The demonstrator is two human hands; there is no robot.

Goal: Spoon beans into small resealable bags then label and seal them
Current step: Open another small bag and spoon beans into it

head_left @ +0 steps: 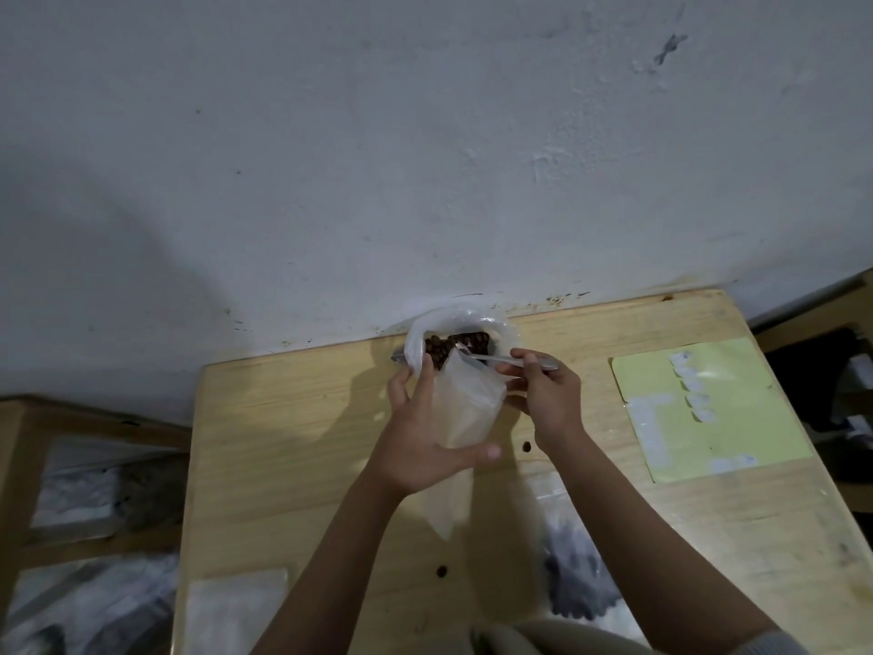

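— How far along are you?

— Mid-scoop. My left hand (427,446) grips a small bag (465,408), tilted toward the big sack of beans (456,347) by the wall; my right hand (543,390) pinches the spoon (500,359) at its mouth.

— Anything finished?

— One filled bag (574,579) lies on the worktop (293,418) (seal unclear). The label sheet (708,408) waits; two stray beans (526,447) spilled.

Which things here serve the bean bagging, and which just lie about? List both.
In use: left hand holding small bag; right hand holding spoon; bean sack; label sheet.
Lying about: two stray beans, filled bag, flat bag.
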